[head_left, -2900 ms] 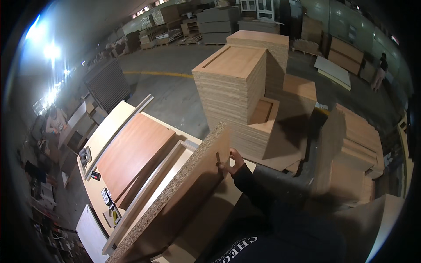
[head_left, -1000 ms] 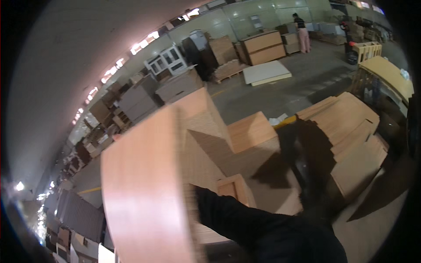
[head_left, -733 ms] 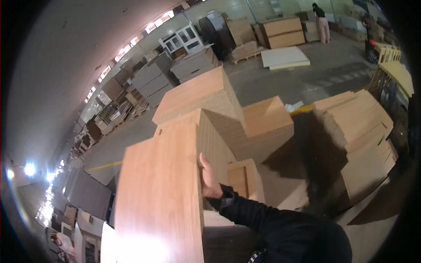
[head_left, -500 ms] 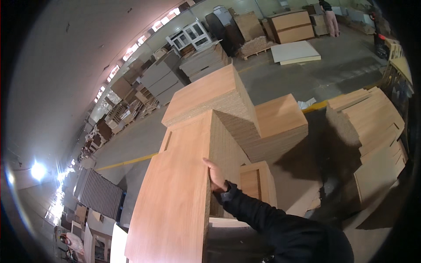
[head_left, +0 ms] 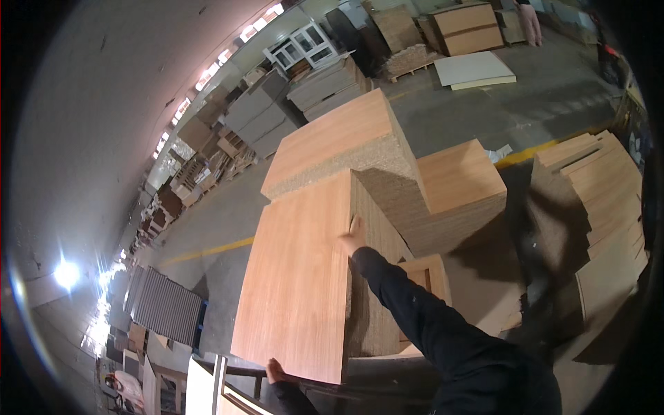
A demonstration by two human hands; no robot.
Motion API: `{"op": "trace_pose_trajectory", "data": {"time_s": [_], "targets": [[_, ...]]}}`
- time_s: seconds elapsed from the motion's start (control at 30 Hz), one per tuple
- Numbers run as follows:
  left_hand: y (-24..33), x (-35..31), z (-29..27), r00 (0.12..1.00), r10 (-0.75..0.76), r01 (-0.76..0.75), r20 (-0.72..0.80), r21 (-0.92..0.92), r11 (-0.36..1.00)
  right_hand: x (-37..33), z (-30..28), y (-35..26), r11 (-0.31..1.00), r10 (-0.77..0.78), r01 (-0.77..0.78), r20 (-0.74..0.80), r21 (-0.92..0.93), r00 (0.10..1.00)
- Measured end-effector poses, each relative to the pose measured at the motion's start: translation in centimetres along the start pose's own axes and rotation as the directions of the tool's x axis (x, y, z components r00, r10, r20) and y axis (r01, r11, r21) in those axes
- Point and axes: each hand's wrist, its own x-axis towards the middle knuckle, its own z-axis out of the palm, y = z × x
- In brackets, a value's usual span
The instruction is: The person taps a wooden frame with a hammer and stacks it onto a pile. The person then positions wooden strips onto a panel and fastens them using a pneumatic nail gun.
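Note:
A flat light-brown wood-grain board lies on top of a tall stack of boards, its near end jutting out past the stack. My right hand grips its right long edge, thumb over the top and some fingers hidden at the side. At the near end, toward the left corner, my left hand holds the board with the thumb on top and the other fingers hidden underneath.
Behind stands another board stack, with a lower stack on its right. Uneven stacked panels stand farther right. A ribbed grey stack and a white panel are at left. Two people are in the distance.
My left hand has come into view at the board's near end. My right hand has shifted farther along the right edge. The slot near the far left corner no longer shows.

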Motion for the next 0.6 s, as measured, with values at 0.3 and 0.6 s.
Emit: {"op": "trace_pose_trajectory", "data": {"time_s": [0.3,0.6], "targets": [[-3.9,1.3,9.1,0.911,-0.279,0.402,0.305,-0.807,0.431,3.7,-4.9,3.4,0.971,-0.173,0.168,0.015,0.169,0.985],[-6.5,2.9,9.0,0.996,-0.077,0.084,0.051,-0.856,0.511,3.9,-2.8,1.4,0.989,-0.146,0.144,-0.058,-0.041,0.988]]}}
